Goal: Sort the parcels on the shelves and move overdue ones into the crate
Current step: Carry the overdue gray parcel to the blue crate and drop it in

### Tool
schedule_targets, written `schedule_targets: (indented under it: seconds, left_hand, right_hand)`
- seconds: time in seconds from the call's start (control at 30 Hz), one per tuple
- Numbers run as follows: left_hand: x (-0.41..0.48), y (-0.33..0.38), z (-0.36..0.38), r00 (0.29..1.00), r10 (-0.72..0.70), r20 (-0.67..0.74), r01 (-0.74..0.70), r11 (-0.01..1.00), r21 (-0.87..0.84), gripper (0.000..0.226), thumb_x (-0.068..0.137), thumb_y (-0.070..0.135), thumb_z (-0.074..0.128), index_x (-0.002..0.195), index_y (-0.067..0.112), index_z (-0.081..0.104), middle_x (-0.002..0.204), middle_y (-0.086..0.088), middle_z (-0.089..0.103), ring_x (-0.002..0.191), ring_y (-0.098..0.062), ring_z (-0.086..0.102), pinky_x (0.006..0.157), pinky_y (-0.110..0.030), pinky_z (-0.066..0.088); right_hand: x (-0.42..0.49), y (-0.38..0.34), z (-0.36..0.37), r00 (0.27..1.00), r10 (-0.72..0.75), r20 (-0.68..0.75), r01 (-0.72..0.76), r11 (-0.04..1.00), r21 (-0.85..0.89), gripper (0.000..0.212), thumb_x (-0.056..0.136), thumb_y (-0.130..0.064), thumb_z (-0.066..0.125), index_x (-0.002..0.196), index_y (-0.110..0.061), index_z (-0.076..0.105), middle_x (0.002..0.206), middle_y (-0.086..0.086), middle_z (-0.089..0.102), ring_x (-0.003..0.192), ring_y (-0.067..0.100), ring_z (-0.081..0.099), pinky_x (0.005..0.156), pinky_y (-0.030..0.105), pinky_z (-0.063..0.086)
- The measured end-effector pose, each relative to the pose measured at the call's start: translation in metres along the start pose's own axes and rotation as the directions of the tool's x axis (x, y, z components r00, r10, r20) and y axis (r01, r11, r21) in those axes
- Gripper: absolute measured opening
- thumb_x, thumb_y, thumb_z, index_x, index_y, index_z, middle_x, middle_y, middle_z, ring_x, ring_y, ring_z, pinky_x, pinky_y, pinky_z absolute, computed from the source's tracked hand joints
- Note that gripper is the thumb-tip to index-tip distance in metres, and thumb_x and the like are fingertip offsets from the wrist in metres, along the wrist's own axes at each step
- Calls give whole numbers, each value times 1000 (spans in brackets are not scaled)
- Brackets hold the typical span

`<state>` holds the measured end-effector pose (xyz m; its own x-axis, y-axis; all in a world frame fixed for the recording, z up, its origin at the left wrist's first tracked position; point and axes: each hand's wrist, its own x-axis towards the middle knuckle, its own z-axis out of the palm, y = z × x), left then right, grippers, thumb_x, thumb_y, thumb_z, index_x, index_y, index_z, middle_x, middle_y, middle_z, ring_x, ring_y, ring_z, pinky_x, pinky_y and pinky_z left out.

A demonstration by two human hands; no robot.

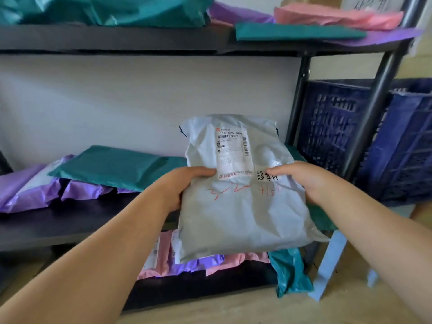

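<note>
Being gripped at its sides by left hand point(184, 183) and right hand point(301, 181), the grey parcel point(240, 213) is being held upright, blue crate point(332, 127) lying to its right.

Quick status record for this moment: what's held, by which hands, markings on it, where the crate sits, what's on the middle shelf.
held item: grey parcel, raised before the shelves
left hand: grips its left edge
right hand: grips its right edge, thumb at handwritten sticker
markings: printed shipping label, red writing below
crate: blue crate, beside the shelves' right end
middle shelf: teal parcel atop purple parcels
</note>
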<state>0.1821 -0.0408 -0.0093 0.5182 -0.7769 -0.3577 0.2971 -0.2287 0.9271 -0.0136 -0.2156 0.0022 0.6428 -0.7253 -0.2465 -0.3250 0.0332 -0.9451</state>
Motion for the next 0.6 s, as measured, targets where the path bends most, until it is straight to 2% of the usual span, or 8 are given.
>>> schedule_targets:
  seconds: [0.07, 0.13, 0.17, 0.3, 0.37, 0.43, 0.5, 0.6]
  left_hand:
    - [37, 14, -2, 1000, 11, 24, -11, 1000, 29, 34, 76, 24, 77, 107, 9, 73, 102, -11, 75, 93, -26, 72, 89, -38, 56]
    - [66, 26, -4, 998, 5, 65, -9, 998, 59, 48, 66, 30, 81, 109, 12, 73, 103, -10, 75, 99, -27, 71, 91, -38, 54]
    - [84, 33, -4, 997, -4, 82, -1, 998, 65, 54, 61, 32, 82, 111, 12, 72, 104, -11, 75, 100, -28, 71, 90, -39, 54]
    - [117, 51, -3, 996, 1, 92, -7, 998, 67, 50, 68, 26, 81, 114, 7, 71, 107, -15, 74, 103, -33, 69, 90, -40, 55]
    - [128, 61, -1, 996, -11, 92, 5, 998, 62, 51, 70, 25, 80, 116, 7, 70, 109, -16, 73, 100, -34, 70, 87, -40, 56]
    - [130, 63, -1, 995, -14, 100, 10, 999, 37, 54, 67, 21, 83, 117, 7, 69, 111, -17, 72, 97, -33, 71, 81, -39, 57]
    - [125, 70, 5, 992, -57, 117, 56, 998, 12, 59, 64, 20, 84, 120, 7, 68, 112, -18, 71, 101, -35, 70, 85, -43, 57]
    - [107, 76, 13, 991, -106, 78, 108, 994, -24, 53, 68, 18, 84, 117, 5, 69, 109, -19, 72, 101, -37, 69, 90, -50, 55]
  right_hand:
    - [37, -7, -2, 999, 5, -44, -7, 998, -58, 46, 73, -27, 82, 116, -15, 71, 123, 2, 65, 112, 19, 58, 87, 31, 47]
    - [69, -10, -3, 999, 21, -49, -26, 995, -97, 70, 52, -38, 90, 116, -18, 70, 130, 0, 59, 120, 20, 51, 99, 35, 40]
    - [87, -13, -5, 997, 37, -62, -44, 994, -101, 69, 52, -38, 89, 115, -18, 69, 129, 0, 58, 119, 20, 49, 100, 34, 37]
    - [121, -26, -6, 994, 54, -97, -57, 998, -28, 19, 79, -11, 73, 94, -14, 61, 108, 3, 54, 99, 16, 47, 83, 30, 35]
    - [126, -40, -3, 988, 89, -125, -89, 996, 3, 21, 74, -9, 73, 92, -9, 63, 102, 8, 58, 96, 19, 53, 82, 30, 39]
    - [127, -47, -1, 983, 143, -116, -143, 990, 11, 41, 59, -15, 76, 97, -6, 64, 95, 9, 55, 91, 20, 52, 79, 32, 39]
    - [122, -56, -6, 965, 228, -132, -230, 973, 2, 54, 46, -20, 76, 97, -4, 64, 92, 8, 53, 87, 20, 51, 75, 34, 38]
    - [107, -64, -12, 942, 308, -135, -310, 951, 14, 20, 71, -14, 72, 86, -8, 61, 88, 11, 51, 81, 22, 51, 66, 30, 38]
